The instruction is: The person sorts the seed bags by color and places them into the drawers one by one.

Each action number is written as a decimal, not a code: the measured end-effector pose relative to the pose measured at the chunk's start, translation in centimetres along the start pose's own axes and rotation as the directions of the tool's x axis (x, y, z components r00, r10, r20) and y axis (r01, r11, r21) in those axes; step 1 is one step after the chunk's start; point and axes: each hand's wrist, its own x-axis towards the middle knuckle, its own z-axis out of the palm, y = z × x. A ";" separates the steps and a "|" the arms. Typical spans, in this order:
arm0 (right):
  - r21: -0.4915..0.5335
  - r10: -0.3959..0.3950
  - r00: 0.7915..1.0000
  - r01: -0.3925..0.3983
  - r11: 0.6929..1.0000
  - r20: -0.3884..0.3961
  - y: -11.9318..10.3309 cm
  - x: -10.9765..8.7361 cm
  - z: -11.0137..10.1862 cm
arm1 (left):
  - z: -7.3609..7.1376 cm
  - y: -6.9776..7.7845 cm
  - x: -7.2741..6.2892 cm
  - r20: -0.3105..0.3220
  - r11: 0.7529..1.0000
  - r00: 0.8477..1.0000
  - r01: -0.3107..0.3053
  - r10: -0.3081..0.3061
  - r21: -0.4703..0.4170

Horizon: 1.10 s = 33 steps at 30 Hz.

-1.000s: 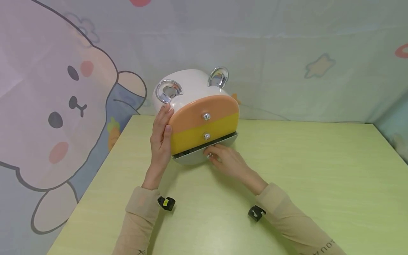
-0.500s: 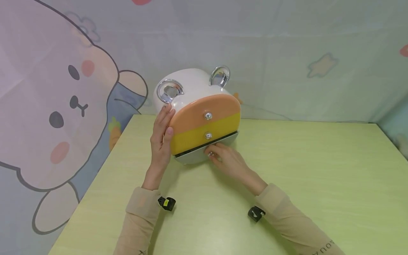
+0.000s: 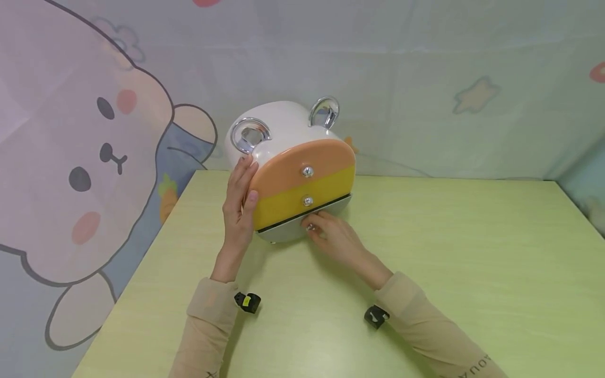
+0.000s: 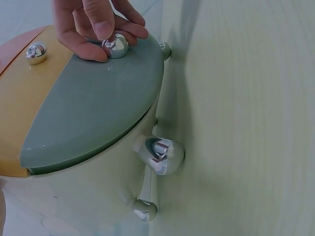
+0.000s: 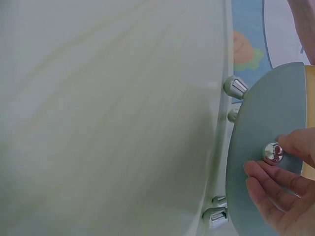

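Note:
A small white drawer cabinet (image 3: 283,121) with silver ears stands on the table. Its front has an orange drawer (image 3: 279,176), a yellow drawer (image 3: 279,207) and a grey-green bottom drawer (image 3: 283,231), each with a round silver knob. A thin dark gap shows above the bottom drawer's front. My left hand (image 3: 238,205) rests against the cabinet's left side, fingers extended toward the ear. With thumb and fingers, my right hand (image 3: 337,236) pinches the bottom drawer knob (image 5: 272,153). The left wrist view also shows that drawer knob (image 4: 115,46) between the fingers.
Silver feet (image 4: 162,155) jut out at the cabinet's underside. The pale green table (image 3: 449,262) extends to both sides and toward me. Behind it hangs a cloth (image 3: 416,105) printed with a bear and stars.
The bottom drawer has slid inward, and the dark gap above its front has narrowed. My right hand has stayed on the knob; the left hand has hardly moved.

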 end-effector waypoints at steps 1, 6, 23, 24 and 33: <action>-0.001 0.002 1.000 -0.002 1.000 0.000 0.0 0.0 0.1 | 0.0 0.0 0.0 -0.001 1.000 1.000 -0.002 0.002 -0.002; -0.001 0.002 1.000 -0.002 1.000 -0.014 0.1 0.1 0.2 | 0.0 0.0 0.0 0.001 1.000 1.000 -0.015 0.015 -0.018; 0.225 -0.017 0.992 -0.011 0.974 0.122 2.3 -0.2 -1.3 | -1.0 -0.4 0.0 0.056 1.000 0.998 0.000 -0.001 0.017; 0.252 0.020 0.994 -0.047 0.967 0.111 2.6 -0.3 -1.4 | -1.0 -0.4 0.0 0.055 1.000 0.998 -0.002 0.001 0.014; 0.238 0.387 0.922 -0.374 0.897 -0.012 4.4 -0.5 -2.9 | -0.5 -0.3 0.1 0.055 1.000 0.998 -0.011 0.010 0.028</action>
